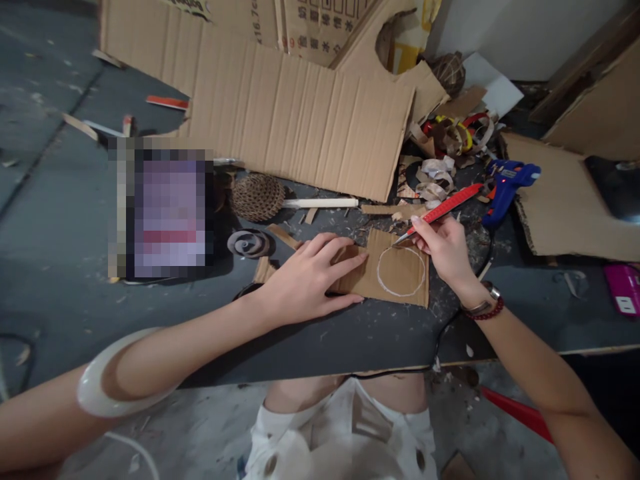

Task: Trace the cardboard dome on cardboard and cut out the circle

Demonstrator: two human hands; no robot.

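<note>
A small piece of cardboard (pixel 361 275) lies on the dark table, with a white circle (pixel 401 293) drawn on its right part. My left hand (pixel 310 275) rests on its left side, palm down and fingers spread. In my right hand (pixel 447 252) is a red craft knife (pixel 450 203), gripped between thumb and fingers. Its tip meets the cardboard at the circle's upper edge. Beyond my left hand lies a ball of coiled corrugated cardboard (pixel 257 197) on a white stick (pixel 323 203). Next to it is a small grey coil (pixel 248 244).
A large cardboard sheet (pixel 300 120) covers the back of the table. A blue glue gun (pixel 507 187) stands at the right, its cord running forward past my right wrist. Paper scraps and tape rings (pixel 463 133) are heaped behind. A blurred-out screen (pixel 170 217) stands left.
</note>
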